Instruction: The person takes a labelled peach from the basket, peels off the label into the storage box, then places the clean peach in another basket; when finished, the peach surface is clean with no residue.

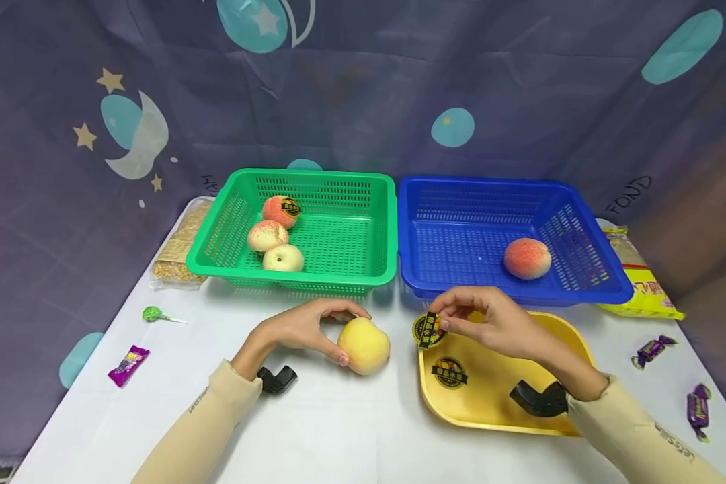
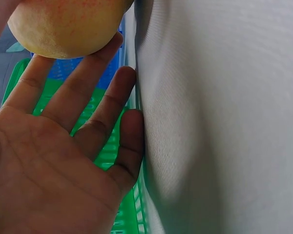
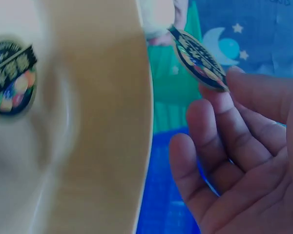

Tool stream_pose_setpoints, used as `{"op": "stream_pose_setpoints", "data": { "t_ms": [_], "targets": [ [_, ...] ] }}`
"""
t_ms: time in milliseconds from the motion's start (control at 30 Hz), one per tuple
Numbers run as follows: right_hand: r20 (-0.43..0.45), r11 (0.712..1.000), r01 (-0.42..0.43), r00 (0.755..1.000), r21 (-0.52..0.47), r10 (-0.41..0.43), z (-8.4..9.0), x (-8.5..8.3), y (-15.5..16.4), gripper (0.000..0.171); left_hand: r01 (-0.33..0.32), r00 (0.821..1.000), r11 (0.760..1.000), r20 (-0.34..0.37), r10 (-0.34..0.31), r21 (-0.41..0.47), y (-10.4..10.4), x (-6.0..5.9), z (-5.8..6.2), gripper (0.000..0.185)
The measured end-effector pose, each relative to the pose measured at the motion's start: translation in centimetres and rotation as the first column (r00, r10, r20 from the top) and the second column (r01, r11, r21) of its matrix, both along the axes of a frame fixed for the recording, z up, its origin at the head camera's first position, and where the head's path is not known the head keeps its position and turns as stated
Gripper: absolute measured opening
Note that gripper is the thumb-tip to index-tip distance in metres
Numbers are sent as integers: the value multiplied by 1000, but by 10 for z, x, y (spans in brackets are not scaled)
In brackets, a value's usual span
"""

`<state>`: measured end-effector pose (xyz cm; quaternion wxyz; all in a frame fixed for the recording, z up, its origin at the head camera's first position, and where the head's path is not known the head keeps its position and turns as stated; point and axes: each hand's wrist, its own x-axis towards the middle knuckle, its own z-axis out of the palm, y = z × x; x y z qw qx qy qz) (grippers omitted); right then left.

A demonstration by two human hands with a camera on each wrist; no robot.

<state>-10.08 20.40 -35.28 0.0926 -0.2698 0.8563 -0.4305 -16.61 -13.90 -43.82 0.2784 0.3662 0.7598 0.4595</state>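
Note:
My left hand point(image 1: 305, 327) grips a yellow peach point(image 1: 366, 346) low over the white table, thumb on the near side and fingers behind it. In the left wrist view the peach point(image 2: 68, 27) shows a reddish blush, and the ring and little fingers stand apart from it. My right hand point(image 1: 493, 324) pinches a black and gold label sticker point(image 1: 428, 330) by its edge, above the left rim of a yellow tray point(image 1: 496, 400). A similar sticker point(image 1: 450, 372) lies in that tray; the right wrist view shows fruit pictures on the held sticker point(image 3: 200, 59).
Behind stand a green basket point(image 1: 381, 269) with three peaches, one bearing a sticker point(image 1: 290, 207), and a blue basket point(image 1: 448, 289) with one red peach point(image 1: 527, 258). A lollipop point(image 1: 152, 313) and purple candy point(image 1: 128, 365) lie left; wrapped candies point(image 1: 698, 411) and a yellow bag point(image 1: 644, 296) lie right.

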Motion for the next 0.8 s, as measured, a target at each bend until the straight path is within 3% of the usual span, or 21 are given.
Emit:
{"op": "stream_pose_setpoints", "data": {
  "t_ms": [333, 433, 600, 800],
  "targets": [
    [134, 988, -63, 990, 142, 44, 6, 6, 39, 20, -8, 1000, 1000, 19, 8, 9, -1, 1, 2, 72],
    [223, 983, -101, 973, 154, 65, 2, 6, 51, 26, -10, 1000, 1000, 26, 10, 9, -1, 1, 2, 72],
    [377, 983, -126, 924, 130, 68, -6, 3, 65, 35, -11, 1000, 1000, 28, 11, 6, 0, 2, 2, 71],
    [427, 986, -120, 902, 116, 59, -15, 0, 74, 40, -10, 999, 1000, 30, 10, 6, 0, 1, 1, 71]
  ]
}}
